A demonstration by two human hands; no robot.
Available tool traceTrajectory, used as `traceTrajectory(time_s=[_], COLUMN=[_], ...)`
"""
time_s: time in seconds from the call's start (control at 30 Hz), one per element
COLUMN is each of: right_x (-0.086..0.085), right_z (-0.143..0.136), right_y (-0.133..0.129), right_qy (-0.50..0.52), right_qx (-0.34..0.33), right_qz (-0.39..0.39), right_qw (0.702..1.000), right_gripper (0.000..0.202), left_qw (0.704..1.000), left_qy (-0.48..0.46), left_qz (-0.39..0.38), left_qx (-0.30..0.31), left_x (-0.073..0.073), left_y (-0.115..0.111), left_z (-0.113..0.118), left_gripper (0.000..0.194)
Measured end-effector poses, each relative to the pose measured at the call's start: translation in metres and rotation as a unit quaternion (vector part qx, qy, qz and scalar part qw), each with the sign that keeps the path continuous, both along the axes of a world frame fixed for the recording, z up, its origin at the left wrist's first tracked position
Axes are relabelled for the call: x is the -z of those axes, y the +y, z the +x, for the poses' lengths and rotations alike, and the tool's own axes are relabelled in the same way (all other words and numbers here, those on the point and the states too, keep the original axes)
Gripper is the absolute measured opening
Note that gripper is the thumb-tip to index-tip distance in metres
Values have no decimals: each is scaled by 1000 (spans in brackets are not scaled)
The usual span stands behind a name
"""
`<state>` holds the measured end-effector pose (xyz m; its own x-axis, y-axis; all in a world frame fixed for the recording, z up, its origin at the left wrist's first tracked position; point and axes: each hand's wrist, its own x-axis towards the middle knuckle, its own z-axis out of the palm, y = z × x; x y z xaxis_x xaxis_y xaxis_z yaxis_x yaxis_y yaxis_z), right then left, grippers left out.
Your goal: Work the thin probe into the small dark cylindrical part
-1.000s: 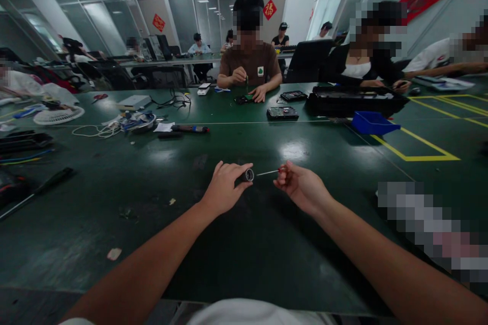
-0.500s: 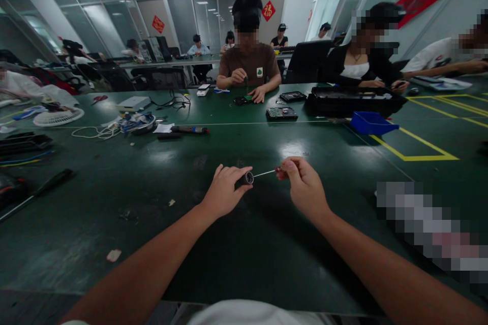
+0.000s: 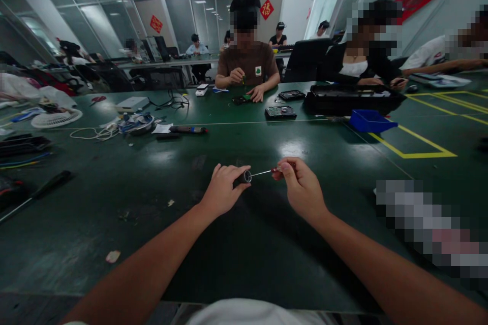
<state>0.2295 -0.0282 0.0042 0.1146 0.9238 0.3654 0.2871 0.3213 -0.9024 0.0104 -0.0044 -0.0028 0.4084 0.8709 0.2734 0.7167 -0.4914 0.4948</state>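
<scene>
My left hand is wrapped round a small dark cylinder, whose round open end faces right. In my right hand is a screwdriver with a reddish handle, pinched between thumb and fingers. Its thin metal shaft points left, and the tip is at the cylinder's open end. How deep the tip reaches inside cannot be made out. Both hands are above the dark green table.
Ahead lie a dark tool, a metal drive, a blue tray and a long black casing. A long screwdriver is at left. Across the table, a person in brown handles a green board.
My right hand and the screwdriver have shifted slightly left, closer to the cylinder. The whole view has drifted a little, and my left hand keeps its grip.
</scene>
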Motion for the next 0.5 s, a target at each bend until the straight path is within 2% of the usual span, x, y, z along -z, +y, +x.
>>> traceTrajectory(time_s=[0.33, 0.5], right_x=[-4, -16], right_z=[-3, -2], right_y=[3, -3], right_qy=[56, -43], right_qx=[16, 29], right_qz=[-20, -43], right_qw=[998, 998], right_gripper=[27, 31], left_qw=[1000, 1000], left_qy=[-16, -3], left_qz=[-3, -12], left_qx=[26, 17], left_x=[-2, -1], left_y=[-1, -1], left_z=[-1, 0], left_gripper=[43, 41])
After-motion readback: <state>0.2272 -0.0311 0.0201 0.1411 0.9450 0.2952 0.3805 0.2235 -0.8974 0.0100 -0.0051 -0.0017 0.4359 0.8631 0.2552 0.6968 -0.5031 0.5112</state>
